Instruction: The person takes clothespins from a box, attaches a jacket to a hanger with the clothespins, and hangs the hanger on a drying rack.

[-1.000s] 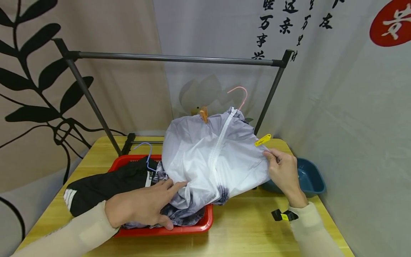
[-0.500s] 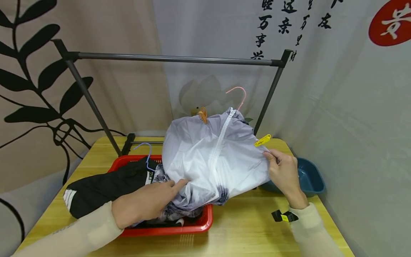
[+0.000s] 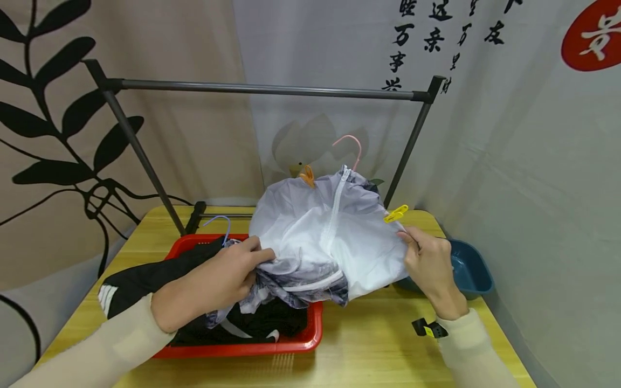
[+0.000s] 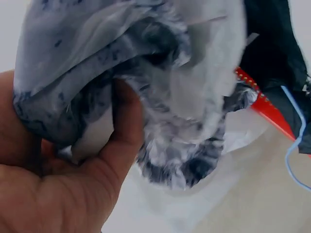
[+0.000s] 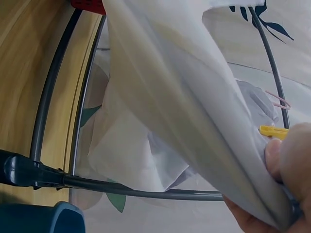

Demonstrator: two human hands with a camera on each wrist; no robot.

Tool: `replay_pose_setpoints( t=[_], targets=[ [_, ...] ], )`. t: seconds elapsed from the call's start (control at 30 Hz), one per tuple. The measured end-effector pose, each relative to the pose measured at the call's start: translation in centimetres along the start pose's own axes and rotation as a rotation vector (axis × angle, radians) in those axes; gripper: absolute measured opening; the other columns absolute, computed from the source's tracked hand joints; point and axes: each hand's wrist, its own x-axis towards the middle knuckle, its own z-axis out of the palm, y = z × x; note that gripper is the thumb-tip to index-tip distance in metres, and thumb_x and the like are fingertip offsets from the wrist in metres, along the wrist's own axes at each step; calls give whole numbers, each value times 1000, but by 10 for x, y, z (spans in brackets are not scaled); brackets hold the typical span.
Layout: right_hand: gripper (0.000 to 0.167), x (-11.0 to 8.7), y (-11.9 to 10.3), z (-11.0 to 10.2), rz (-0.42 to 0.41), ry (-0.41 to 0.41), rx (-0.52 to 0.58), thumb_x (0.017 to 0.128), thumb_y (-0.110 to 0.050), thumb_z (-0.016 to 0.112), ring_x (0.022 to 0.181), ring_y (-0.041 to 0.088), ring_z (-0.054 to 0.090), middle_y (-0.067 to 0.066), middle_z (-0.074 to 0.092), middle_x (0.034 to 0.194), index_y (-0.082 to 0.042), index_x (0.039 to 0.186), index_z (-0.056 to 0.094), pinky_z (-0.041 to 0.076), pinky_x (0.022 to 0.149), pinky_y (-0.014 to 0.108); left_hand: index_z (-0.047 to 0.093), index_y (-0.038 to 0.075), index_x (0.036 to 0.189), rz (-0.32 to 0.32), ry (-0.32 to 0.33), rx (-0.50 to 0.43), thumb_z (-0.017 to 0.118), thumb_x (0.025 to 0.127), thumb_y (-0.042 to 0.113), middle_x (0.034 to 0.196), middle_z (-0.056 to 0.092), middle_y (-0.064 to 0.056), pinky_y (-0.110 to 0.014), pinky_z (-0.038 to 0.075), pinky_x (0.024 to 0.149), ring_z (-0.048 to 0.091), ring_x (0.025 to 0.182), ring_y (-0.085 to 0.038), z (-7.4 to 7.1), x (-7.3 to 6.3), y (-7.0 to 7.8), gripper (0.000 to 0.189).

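A white-to-lavender zip jacket (image 3: 296, 215) is spread on a pink hanger (image 3: 356, 148), whose hook sticks up above the collar. An orange clothespin (image 3: 308, 175) and a yellow clothespin (image 3: 396, 214) are clipped to it. My left hand (image 3: 213, 285) pinches the jacket's lower left part, where a dark mottled pattern shows; in the left wrist view, the cloth bunches between thumb and fingers. With the thumb on top, my right hand (image 3: 429, 264) pinches the jacket's right edge just below the yellow clothespin.
Under the jacket stands a red basket (image 3: 314, 331) with dark clothes (image 3: 271, 318) and a blue hanger (image 3: 226, 226). A grey metal rack (image 3: 271, 89) rises behind. A teal basin (image 3: 473, 269) sits at the table's right edge.
My left hand has taken hold of the patterned lower part and lifted it, uncovering dark clothes in the basket. The pink hook has shifted slightly left. My right hand has kept its grip.
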Motion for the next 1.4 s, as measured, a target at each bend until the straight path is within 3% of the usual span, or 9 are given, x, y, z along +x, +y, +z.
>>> replay_pose_setpoints(
  t=[0.2,0.33,0.6,0.73,0.93,1.03,1.17,1.3,1.4],
  targets=[
    [5,1,-4,-4,-54,33,-46,100,10,81,58,30,75,22,83,82,6,102,84,61,55,47,81,8,129,-42,276,-79,71,95,-16,106,68,-9,-30,54,72,60,81,-14,-4,17,6,42],
    [4,2,-6,-7,-59,70,-65,100,9,81,54,30,72,23,83,82,6,101,85,57,53,45,80,5,129,-90,424,-160,69,97,-13,114,71,-15,-41,59,81,70,93,-27,0,37,12,39],
    [8,6,-9,-13,-52,121,-88,98,10,83,45,21,54,21,80,77,4,102,85,45,46,38,77,4,127,-121,560,-369,70,101,-9,118,71,-19,-52,61,94,71,107,-36,19,81,32,30],
    [7,8,-10,-16,-39,151,-102,98,9,83,44,22,53,20,79,74,4,103,85,47,48,42,75,4,128,-96,552,-440,68,102,-8,117,71,-18,-51,61,97,71,108,-34,34,103,44,29],
    [6,9,-13,-22,2,179,-108,97,8,84,44,18,44,20,77,73,6,103,84,42,48,36,72,5,131,-89,437,-517,66,105,-5,123,71,-17,-53,62,108,71,117,-33,65,128,57,29],
    [6,9,-14,-23,18,198,-108,96,6,86,45,17,40,19,74,69,8,102,83,38,49,35,72,5,132,-69,364,-495,63,101,-9,125,72,-18,-52,61,107,70,117,-32,80,141,56,35],
    [6,9,-15,-25,39,227,-110,99,3,85,45,26,51,21,78,74,9,101,82,44,52,43,73,7,130,-37,292,-460,58,97,-15,125,72,-18,-52,60,110,70,120,-34,94,158,51,42],
    [7,10,-15,-25,47,234,-110,101,2,83,45,30,56,22,79,76,9,99,82,45,52,44,74,7,131,18,274,-426,56,98,-19,125,68,-19,-54,61,114,71,124,-38,106,176,44,46],
    [8,9,-15,-25,45,218,-110,102,2,83,44,26,51,21,78,73,9,98,81,42,50,37,73,8,137,59,249,-323,57,101,-15,129,68,-17,-51,63,113,72,125,-38,125,188,31,45]
  ],
)
